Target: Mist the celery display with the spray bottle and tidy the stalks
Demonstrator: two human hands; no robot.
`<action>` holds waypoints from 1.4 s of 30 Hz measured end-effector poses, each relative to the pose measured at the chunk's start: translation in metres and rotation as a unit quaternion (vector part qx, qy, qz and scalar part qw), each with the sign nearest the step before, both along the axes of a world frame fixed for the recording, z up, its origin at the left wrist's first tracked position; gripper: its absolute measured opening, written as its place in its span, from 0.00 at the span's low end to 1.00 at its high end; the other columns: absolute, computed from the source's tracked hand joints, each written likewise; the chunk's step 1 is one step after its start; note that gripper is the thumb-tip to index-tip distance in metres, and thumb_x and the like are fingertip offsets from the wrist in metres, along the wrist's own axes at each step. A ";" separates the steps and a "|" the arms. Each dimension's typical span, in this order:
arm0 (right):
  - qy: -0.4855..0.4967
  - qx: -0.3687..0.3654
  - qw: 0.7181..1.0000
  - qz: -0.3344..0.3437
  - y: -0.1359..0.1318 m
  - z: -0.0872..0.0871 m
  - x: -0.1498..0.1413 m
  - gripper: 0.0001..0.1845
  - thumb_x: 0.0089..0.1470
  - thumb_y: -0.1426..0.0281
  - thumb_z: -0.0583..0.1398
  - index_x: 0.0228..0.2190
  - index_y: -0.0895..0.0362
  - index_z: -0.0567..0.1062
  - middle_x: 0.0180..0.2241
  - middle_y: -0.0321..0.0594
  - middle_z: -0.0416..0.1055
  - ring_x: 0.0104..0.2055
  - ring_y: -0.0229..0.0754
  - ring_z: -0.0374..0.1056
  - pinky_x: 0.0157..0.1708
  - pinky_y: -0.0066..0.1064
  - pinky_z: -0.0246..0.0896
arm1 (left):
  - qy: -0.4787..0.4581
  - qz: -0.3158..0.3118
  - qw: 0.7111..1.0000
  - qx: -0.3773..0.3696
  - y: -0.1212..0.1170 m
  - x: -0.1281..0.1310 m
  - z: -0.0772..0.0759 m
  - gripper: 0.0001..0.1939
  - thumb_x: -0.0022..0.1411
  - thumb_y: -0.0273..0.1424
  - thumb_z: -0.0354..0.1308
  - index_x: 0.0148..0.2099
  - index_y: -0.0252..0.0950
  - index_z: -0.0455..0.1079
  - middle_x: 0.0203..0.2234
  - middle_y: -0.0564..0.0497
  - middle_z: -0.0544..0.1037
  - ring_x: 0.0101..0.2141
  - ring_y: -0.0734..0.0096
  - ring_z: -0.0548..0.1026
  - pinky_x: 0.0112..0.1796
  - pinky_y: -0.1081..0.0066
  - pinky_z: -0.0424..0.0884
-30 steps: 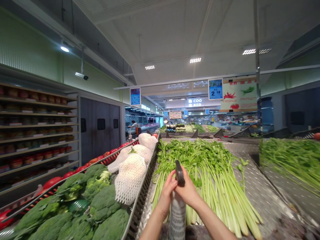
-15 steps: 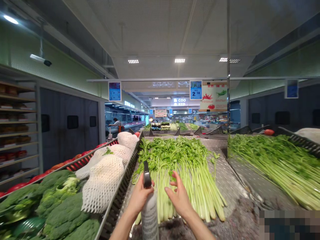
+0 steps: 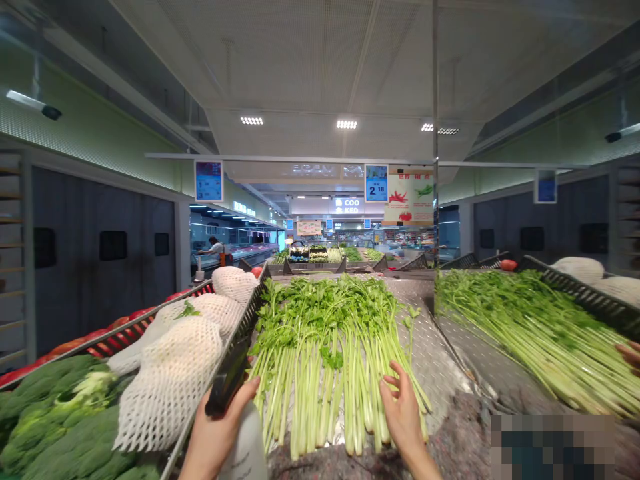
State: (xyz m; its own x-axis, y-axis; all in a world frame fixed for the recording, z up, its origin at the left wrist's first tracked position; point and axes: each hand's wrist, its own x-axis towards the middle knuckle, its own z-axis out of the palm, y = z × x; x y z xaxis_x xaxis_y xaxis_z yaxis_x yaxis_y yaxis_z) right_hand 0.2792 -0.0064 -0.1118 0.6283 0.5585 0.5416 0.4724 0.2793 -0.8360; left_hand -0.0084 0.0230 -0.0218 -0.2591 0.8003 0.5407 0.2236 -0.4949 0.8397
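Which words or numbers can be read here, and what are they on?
"2 18": middle blue price display
"COO KED": lit sign at the back; its Chinese characters are unclear
"世界": pepper poster; the rest is blurred
Too small or blurred: left price display, bottle, smaller distant signs.

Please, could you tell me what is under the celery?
The celery lies on a patterned metal surface, which shows at its right side and in gaps between stalks. Grey fuzzy material borders the stalk ends. What the dense leaves cover cannot be seen.
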 end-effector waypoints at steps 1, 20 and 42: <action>-0.001 0.001 1.000 0.002 0.000 -0.001 0.001 0.23 0.46 0.63 0.53 0.45 0.59 0.61 0.44 0.47 0.62 0.42 0.46 0.63 0.37 0.34 0.59 | 0.002 -0.002 1.000 -0.001 0.001 -0.001 0.000 0.19 0.35 0.41 0.61 0.31 0.35 0.71 0.28 0.51 0.76 0.33 0.62 0.73 0.40 0.64 0.67; -0.051 -0.032 0.998 0.022 0.006 -0.026 0.016 0.21 0.47 0.61 0.51 0.42 0.58 0.63 0.43 0.46 0.60 0.39 0.44 0.63 0.35 0.33 0.60 | 0.023 -0.018 1.000 -0.011 -0.001 -0.007 -0.011 0.17 0.42 0.39 0.58 0.34 0.32 0.70 0.28 0.49 0.75 0.31 0.64 0.72 0.37 0.66 0.67; -0.081 -0.043 0.995 0.045 0.007 -0.026 0.016 0.18 0.46 0.65 0.50 0.40 0.58 0.64 0.43 0.46 0.60 0.37 0.42 0.64 0.30 0.31 0.61 | 0.033 -0.106 0.994 0.000 -0.020 0.023 0.004 0.14 0.47 0.36 0.55 0.35 0.33 0.71 0.19 0.54 0.71 0.26 0.70 0.69 0.29 0.73 0.67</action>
State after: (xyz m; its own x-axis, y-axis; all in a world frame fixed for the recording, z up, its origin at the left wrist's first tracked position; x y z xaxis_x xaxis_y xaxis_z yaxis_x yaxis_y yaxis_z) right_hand 0.2951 0.0009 -0.1379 0.4820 0.6568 0.5798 0.5788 0.2580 -0.7735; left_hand 0.0148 0.0030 -0.0182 -0.0497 0.8334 0.5504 0.1688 -0.5362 0.8271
